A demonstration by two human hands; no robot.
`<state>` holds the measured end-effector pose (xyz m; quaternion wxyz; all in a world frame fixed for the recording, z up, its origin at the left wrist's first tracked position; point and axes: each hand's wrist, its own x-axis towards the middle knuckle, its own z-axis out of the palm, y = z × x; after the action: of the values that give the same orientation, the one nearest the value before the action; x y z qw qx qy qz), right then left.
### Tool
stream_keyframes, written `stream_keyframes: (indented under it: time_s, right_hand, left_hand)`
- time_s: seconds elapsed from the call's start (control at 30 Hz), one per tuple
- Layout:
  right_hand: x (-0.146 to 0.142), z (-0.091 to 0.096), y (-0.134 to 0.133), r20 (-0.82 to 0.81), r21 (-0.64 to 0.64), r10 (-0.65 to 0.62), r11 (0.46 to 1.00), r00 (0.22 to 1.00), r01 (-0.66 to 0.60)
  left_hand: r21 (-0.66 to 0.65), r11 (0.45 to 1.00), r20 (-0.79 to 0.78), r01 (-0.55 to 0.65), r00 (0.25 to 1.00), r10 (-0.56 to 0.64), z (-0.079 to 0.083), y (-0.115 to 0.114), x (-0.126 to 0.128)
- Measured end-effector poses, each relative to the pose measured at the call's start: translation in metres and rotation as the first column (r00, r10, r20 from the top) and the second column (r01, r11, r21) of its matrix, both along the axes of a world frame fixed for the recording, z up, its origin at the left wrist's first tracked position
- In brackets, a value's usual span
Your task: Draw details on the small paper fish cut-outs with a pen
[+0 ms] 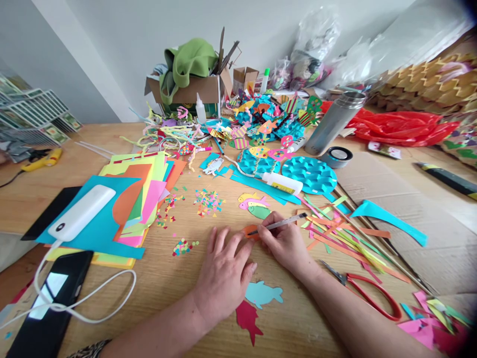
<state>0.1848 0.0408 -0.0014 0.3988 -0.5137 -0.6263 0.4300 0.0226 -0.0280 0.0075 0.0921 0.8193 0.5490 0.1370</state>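
Observation:
My right hand [286, 246] pinches a pen [288, 221], its tip on a small orange paper piece [248, 230]. My left hand [222, 273] lies on the table with its fingers spread, fingertips at the left edge of that piece, which the hands partly cover. Just beyond are overlapping paper fish in yellow, pink and green [260, 212]. Below my left palm lie a light blue paper fish [264, 294] and a red paper fish [249, 322]. Small paper bits [208, 202] and paper dots [183, 247] are scattered to the left of my hands.
Red-handled scissors [376, 296] and paper strips [350, 238] lie to the right. A glue bottle [282, 183], blue discs [309, 174] and a steel flask [335, 122] stand or lie farther back. Leftward are coloured sheets [128, 199], a white power bank [82, 211] and a phone [52, 303].

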Motion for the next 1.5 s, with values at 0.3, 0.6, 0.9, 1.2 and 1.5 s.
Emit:
stream_keyframes:
  time_s: [0.3,0.6,0.9,1.2,1.5]
  right_hand:
    - [-0.0002,-0.0013,0.0002,0.037,0.003,0.003,1.000,0.999,-0.004]
    - [0.0008,-0.0045,0.0000,0.018,-0.011,0.024,1.000,1.000,-0.024]
    - [0.0006,-0.0032,-0.0005,0.012,0.002,0.025,1.000,1.000,-0.025]
    - [0.0004,-0.0042,0.0003,0.013,0.004,0.034,0.999,0.999,-0.034]
    - [0.0010,-0.0057,0.0001,0.012,0.011,0.039,0.999,0.999,-0.039]
  left_hand:
    - [0.003,1.000,0.003,0.002,1.000,-0.002,0.0006,0.0003,-0.0001]
    - [-0.013,1.000,0.006,-0.002,1.000,0.002,0.0005,0.0001,-0.0002]
    - [-0.007,1.000,0.003,0.000,1.000,0.000,0.0001,-0.0004,0.0003]
    - [-0.018,1.000,-0.011,-0.002,1.000,0.002,0.0014,0.0001,0.0001]
    - [-0.024,1.000,0.006,0.000,1.000,0.000,0.0006,0.0000,-0.0002]
